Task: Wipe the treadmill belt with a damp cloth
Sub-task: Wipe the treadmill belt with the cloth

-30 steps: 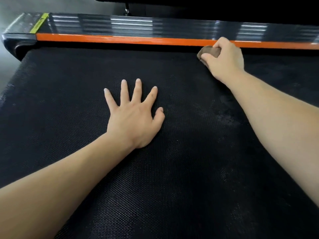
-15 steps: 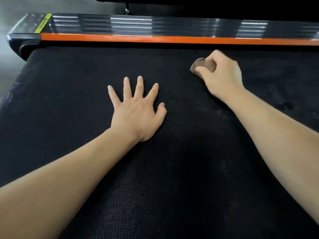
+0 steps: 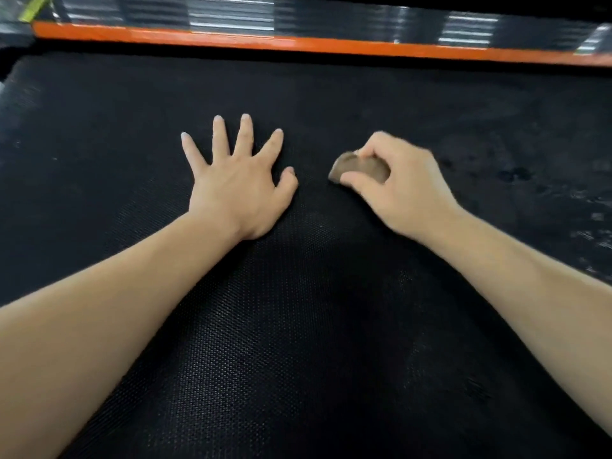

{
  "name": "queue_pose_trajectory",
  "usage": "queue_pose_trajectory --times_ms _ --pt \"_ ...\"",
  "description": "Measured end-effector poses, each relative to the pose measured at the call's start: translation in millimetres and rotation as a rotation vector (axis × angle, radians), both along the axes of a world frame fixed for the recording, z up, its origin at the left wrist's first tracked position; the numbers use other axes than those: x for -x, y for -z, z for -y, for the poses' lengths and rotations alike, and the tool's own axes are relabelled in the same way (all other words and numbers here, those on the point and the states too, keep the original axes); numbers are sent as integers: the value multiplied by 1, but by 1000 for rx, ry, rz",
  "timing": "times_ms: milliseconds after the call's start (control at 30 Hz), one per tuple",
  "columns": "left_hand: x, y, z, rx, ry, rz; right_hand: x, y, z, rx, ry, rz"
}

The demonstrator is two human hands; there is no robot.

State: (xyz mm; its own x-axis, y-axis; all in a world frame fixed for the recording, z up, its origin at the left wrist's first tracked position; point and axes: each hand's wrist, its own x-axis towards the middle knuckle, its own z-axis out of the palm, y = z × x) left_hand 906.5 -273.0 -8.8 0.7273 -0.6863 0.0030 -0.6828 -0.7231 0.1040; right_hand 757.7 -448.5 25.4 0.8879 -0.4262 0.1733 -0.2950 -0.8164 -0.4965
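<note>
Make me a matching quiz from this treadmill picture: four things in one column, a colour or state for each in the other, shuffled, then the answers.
Column one:
1. left hand
2. right hand
3. cloth
4. rail stripe

Column two:
A. orange
B. brown, bunched up
C. spread flat on the belt
D. gripping the cloth

Pairs: 1-C, 2-D, 3-B, 4-A

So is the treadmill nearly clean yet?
Hard to say what is done: the treadmill belt near the middle looks evenly black, with no clear wet trail. Right now the right hand grips a balled brown cloth on the belt, while the left hand lies flat beside it. Pale specks on the belt's right side look unwiped, so probably a fair bit is left.
</note>
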Motion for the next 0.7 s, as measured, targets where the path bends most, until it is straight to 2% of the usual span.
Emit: queue_pose_trajectory --times_ms 67,233,300,400,467,633,700 --pt "0 -1 0 -2 -4 -1 8 0 1 46 -58 -2" --pt "1 -2 -1 0 -10 -13 -25 -6 50 90 299 38" --pt "0 -2 -1 -2 -8 -14 -13 -2 33 67 270 27" --pt "0 -3 0 0 -7 -20 23 1 -5 15 59 10" --pt "1 -3 -1 0 -11 -19 31 2 -2 63 -15 10" --pt "1 -3 0 10 -14 -30 5 2 30 102 279 49" --pt "3 -4 -1 37 -6 -30 18 6 8 63 252 51"
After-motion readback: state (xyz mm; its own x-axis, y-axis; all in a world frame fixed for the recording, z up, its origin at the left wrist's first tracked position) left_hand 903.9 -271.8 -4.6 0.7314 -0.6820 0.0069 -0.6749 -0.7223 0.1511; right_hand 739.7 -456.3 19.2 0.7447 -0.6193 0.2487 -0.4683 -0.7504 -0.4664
